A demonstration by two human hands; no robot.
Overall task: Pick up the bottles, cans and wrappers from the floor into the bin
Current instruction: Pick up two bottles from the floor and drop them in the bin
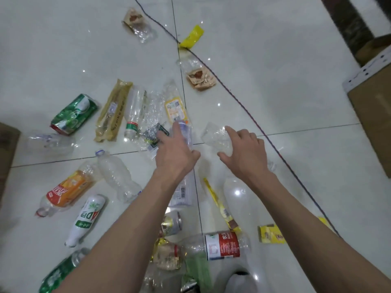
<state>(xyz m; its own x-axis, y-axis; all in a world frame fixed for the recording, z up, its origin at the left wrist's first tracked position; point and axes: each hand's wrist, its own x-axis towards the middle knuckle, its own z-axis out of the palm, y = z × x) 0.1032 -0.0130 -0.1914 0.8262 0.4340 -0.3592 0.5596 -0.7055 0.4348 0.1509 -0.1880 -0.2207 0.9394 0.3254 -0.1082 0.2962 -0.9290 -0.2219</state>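
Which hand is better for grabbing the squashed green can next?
Left hand: the green can lies on the floor to its left, far from the right hand, which holds crumpled plastic. The left grips a clear bottle, so probably bin that first.

Green can (74, 114), yellow wrapper (192, 37) — glossy white floor (275, 60)
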